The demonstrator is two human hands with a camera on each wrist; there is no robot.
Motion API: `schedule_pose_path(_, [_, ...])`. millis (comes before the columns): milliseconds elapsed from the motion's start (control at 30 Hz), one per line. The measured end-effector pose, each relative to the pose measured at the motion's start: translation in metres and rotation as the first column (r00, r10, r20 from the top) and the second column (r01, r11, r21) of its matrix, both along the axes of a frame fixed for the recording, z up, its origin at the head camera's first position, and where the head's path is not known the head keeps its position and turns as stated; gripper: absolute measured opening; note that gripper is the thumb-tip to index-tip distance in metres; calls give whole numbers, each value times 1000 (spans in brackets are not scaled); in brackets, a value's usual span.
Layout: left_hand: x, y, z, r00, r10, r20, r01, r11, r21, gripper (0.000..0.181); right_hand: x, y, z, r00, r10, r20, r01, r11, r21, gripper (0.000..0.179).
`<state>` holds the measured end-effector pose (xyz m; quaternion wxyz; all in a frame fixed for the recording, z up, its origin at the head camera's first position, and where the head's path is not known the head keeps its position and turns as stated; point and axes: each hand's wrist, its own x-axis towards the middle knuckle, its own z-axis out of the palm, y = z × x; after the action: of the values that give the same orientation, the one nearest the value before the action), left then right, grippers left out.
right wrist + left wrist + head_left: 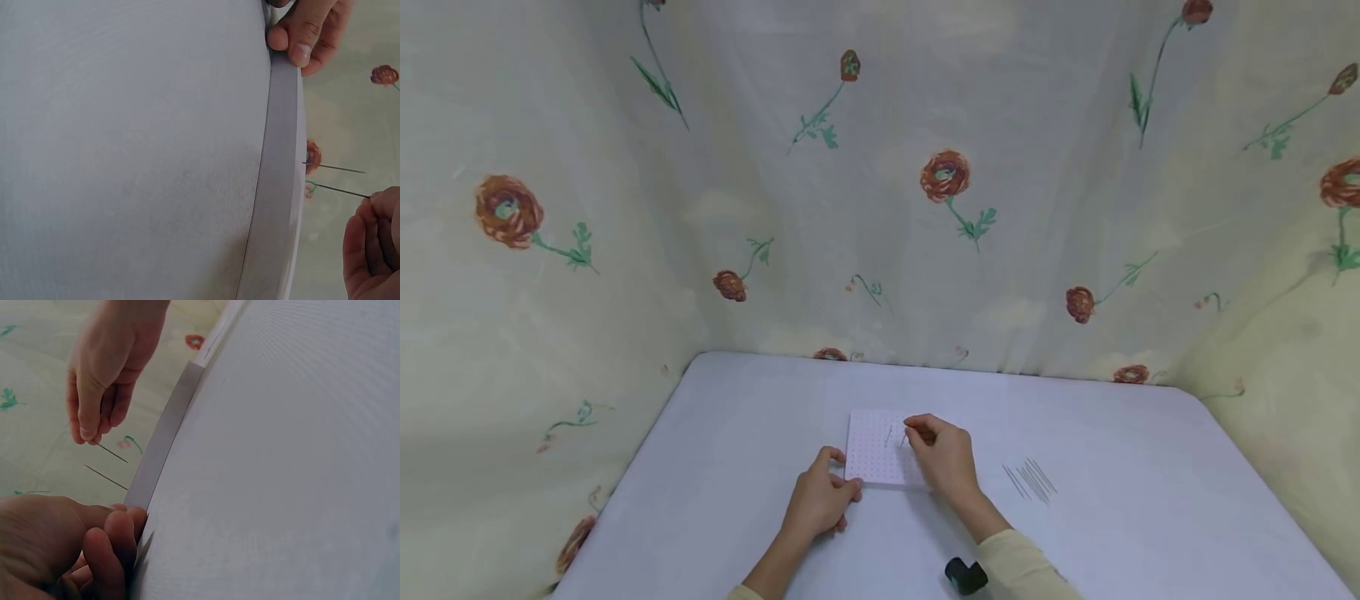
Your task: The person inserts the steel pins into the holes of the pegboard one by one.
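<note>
A flat white board [872,468] with rows of small holes lies on the table. My left hand [820,498] grips its near left corner, thumb on the front edge and fingers along the left side. Over the board, my right hand [949,460] pinches the top of a thin metal pin [342,190] between thumb and fingertips. That pin points down, its lower end right at the board's surface. Close beside it, a second thin pin [340,169] stands up from the board by itself, slightly tilted. The right hand covers the board's right part in the head view.
Several loose thin pins [1036,480] lie roughly parallel on the white table [1120,500], right of the board. A small black object [964,577] sits near the right sleeve. Flower-patterned cloth [880,208] hangs behind and at both sides.
</note>
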<state>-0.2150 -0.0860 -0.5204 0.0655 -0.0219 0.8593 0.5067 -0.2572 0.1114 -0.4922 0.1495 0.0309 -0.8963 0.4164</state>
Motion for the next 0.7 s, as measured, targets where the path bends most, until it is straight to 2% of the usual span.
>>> schedule_pose_path(400, [0, 0, 1, 1000, 3, -5, -3, 1000, 3, 41, -5, -6, -5, 1000, -19, 9, 19, 1000, 12, 8])
schedule_pose_path(700, [1, -1, 1, 1000, 2, -2, -2, 1000, 7, 41, -5, -11, -6, 1000, 9, -14, -9, 1000, 7, 8])
